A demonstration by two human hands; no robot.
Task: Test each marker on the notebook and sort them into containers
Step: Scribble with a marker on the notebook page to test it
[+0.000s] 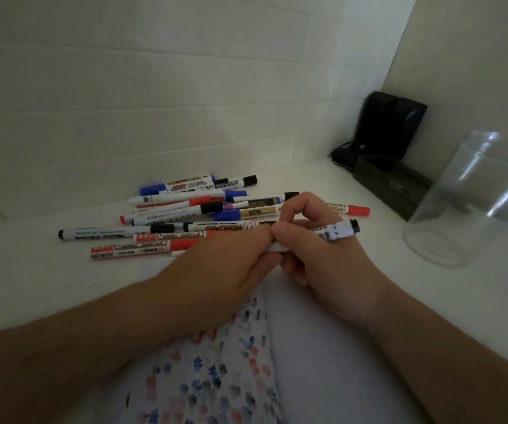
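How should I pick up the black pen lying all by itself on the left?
Pinch the black pen around the middle of its white barrel, coming straight down from above. It lies flat on the table, with bare table on its near side and at its left end, so fingers fit on both sides without bumping the pile.

Count from where I stand: loose markers (185, 209) piled on the white table (384, 286), roughly 13, give or take since they overlap and a few are half hidden. By cap colour: about 4 red, 4 blue, 5 black, approximate. One more marker (336, 231), black-tipped, held across both hands, so ~14 total. Hands: 2, left hand (219, 273) and right hand (317, 249), both on that one marker. One notebook (231, 362), open, left page covered in coloured test marks, too many and too blurred to count. One clear jar (473, 203). One dark box (396, 185) behind it. One black device (390, 123) in the corner.
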